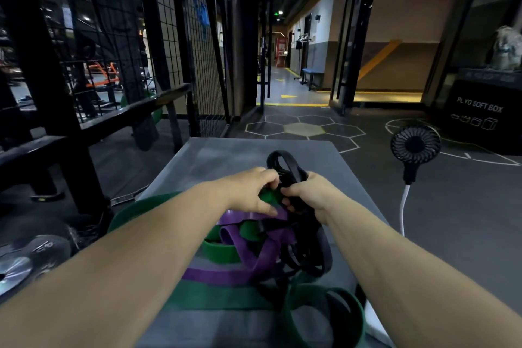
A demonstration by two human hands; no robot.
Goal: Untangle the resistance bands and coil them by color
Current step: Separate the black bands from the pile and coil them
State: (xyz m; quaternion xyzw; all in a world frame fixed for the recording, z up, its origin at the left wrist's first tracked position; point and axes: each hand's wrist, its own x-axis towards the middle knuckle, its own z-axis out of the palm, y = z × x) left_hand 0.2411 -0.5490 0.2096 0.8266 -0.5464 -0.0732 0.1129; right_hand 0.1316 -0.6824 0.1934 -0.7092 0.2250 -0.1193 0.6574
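at the table's (214, 158) near edge the green band (220, 301) lies in wide loops. the purple band (220, 275) crosses just beyond it, with the black bands (313, 260) heaped toward the right edge. mid-table, your left grip (248, 192) pinches the green band and your right grip (310, 195) curls round the black bands. a fan (415, 147) stands on the floor past the right edge.

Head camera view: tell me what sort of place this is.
Most likely a gym: a black box printed PLYO SOFT BOX, dumbbells on the floor at left, and resistance bands piled on a grey pad.
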